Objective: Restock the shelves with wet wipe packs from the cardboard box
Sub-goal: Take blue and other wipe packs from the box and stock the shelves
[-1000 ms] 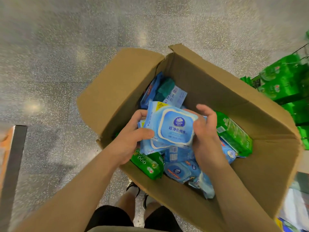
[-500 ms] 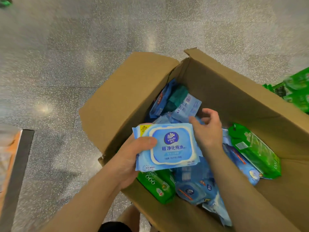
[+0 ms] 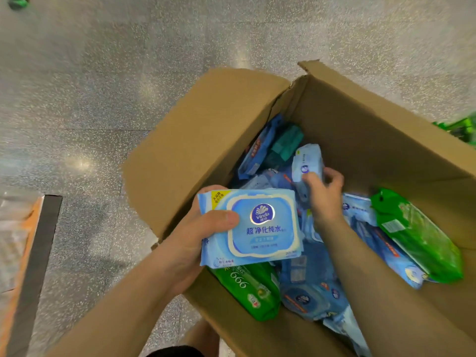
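Head view. The cardboard box (image 3: 360, 130) stands open on a speckled floor (image 3: 103, 86), flaps raised, holding a loose pile of wet wipe packs in blue and green. The step in hand is judged to be collection: packs are being gathered from the box before any goes to a shelf.

The left hand (image 3: 195, 240) grips a light blue pack (image 3: 255, 230) flat and label up, thumb pressed across its top face, fingers curled beneath. The pack sits above the near left corner of the box, over a green pack (image 3: 247, 289) lying in the pile.

The right hand (image 3: 324, 197) reaches into the middle of the box and pinches a second blue pack (image 3: 307, 163) between thumb and curled fingers. This pack stands on edge, tilted, its lower end among the other packs; whether it is fully lifted clear cannot be told.

Both forearms enter from the lower edge and converge over the box, wrists bent downward.

The next move, by judgement, calls for drawing the second pack free of the pile, then carrying both packs to the shelving. Green goods (image 3: 463, 130) show at the right edge, blurred.
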`<control>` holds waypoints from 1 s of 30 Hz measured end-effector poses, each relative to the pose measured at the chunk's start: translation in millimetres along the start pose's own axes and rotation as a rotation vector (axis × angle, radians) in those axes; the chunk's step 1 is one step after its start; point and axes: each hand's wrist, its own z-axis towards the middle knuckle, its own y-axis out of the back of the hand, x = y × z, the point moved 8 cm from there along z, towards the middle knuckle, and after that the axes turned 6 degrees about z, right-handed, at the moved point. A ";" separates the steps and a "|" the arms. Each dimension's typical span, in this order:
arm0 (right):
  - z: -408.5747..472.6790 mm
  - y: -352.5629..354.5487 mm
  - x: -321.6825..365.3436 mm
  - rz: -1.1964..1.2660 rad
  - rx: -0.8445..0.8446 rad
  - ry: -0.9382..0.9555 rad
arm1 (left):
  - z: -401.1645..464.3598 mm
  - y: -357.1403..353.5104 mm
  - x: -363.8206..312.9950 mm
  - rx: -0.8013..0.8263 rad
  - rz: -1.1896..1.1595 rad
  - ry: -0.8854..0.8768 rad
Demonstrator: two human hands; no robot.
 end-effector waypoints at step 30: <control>-198.0 45.0 183.4 -0.589 0.463 0.105 | -48.1 -60.6 -5.0 0.075 0.213 0.103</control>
